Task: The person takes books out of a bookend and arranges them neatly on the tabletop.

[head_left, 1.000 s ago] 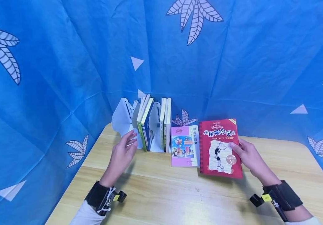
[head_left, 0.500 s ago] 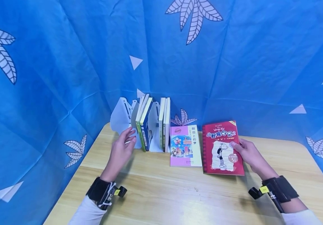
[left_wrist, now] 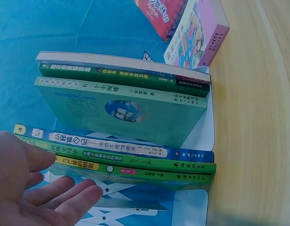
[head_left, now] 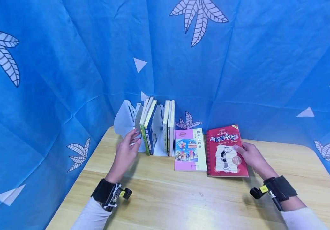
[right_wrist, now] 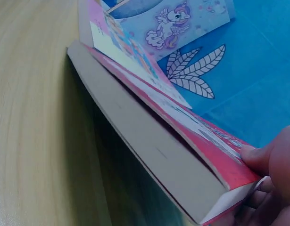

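Note:
My right hand (head_left: 252, 156) pinches the right edge of a red paperback book (head_left: 227, 151), thumb on the cover and fingers beneath. In the right wrist view the near side of this book is raised off the table, tilted, with a shadow below. Beside its left edge a pink book (head_left: 190, 149) lies flat, cover up. My left hand (head_left: 127, 151) is at the left group of upright books (head_left: 148, 127), its fingers loosely bent and holding nothing. In the left wrist view the thumb overlaps the spines; contact is uncertain.
A white bookend rack (head_left: 124, 119) stands at the back left of the wooden table (head_left: 165, 198). A second group of upright books (head_left: 169, 127) stands at its right end. Blue patterned cloth (head_left: 182, 70) hangs behind and at the sides.
The red book has shifted slightly right and lowered, uncovering the right edge of the pink book. My right hand moved with it. My left hand has barely moved.

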`<state>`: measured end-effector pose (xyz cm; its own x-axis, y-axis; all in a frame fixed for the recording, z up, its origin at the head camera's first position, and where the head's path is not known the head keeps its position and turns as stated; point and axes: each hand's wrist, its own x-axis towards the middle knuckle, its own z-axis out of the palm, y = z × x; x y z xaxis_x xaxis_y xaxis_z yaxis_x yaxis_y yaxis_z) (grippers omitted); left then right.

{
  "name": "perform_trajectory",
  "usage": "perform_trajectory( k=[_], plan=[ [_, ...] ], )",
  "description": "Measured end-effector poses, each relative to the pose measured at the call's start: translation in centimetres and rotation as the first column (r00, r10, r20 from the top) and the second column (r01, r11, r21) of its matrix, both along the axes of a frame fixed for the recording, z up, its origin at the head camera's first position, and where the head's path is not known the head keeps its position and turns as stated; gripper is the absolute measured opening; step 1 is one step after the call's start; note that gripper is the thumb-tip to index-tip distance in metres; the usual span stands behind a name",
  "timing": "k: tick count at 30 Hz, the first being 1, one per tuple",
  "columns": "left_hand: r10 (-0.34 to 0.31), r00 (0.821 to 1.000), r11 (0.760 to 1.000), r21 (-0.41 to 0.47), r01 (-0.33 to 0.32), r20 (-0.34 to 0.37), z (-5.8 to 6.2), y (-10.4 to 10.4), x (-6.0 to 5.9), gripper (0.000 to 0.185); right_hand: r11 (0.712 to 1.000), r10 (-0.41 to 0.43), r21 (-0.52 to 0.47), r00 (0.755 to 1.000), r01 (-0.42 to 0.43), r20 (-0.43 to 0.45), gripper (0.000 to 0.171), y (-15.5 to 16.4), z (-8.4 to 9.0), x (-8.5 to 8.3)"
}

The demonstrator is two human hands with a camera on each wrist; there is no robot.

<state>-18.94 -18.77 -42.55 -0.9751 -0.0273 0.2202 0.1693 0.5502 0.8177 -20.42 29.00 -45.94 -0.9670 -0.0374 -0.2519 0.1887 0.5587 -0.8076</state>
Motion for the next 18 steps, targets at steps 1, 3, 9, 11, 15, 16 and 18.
perform_trajectory(
  k=[1, 3, 9, 11, 15, 16, 18],
  plan=[
    [-0.001, 1.000, 1.000, 0.001, 0.001, -0.002, 0.0, 0.0, -0.1, 0.053, 1.000, 0.000, 0.002, 1.000, 0.000, 0.001, 0.060, 0.0, -0.1, -0.1],
    [-0.006, 1.000, 1.000, 0.007, 0.006, -0.010, 0.0, 0.1, -0.2, 0.053, 1.000, 0.002, 0.012, 1.000, -0.002, -0.002, 0.059, 0.0, -0.3, -0.2],
    [-0.022, 0.999, 0.999, 0.027, 0.023, -0.028, 0.1, 0.2, -0.4, 0.052, 0.996, 0.005, 0.086, 1.000, -0.003, -0.026, 0.055, 0.1, -0.8, -0.6],
    [-0.026, 0.999, 0.999, 0.030, 0.027, -0.024, 0.1, 0.2, -0.5, 0.053, 0.993, 0.007, 0.114, 0.999, -0.003, -0.034, 0.054, 0.1, -1.1, -0.7],
    [-0.028, 0.999, 0.999, 0.033, 0.029, -0.026, -0.1, 0.3, -0.7, 0.053, 0.987, 0.016, 0.159, 0.998, -0.007, -0.053, 0.054, 0.1, -1.4, -1.0],
    [-0.027, 0.999, 0.999, 0.035, 0.028, -0.028, -0.2, 0.2, -0.8, 0.053, 0.985, 0.021, 0.175, 0.998, -0.010, -0.059, 0.054, 0.1, -1.5, -1.0],
    [-0.023, 0.999, 0.999, 0.037, 0.024, -0.033, -0.4, 0.2, -0.9, 0.052, 0.981, 0.027, 0.193, 0.997, -0.014, -0.066, 0.053, 0.1, -1.6, -1.1]
  ],
)
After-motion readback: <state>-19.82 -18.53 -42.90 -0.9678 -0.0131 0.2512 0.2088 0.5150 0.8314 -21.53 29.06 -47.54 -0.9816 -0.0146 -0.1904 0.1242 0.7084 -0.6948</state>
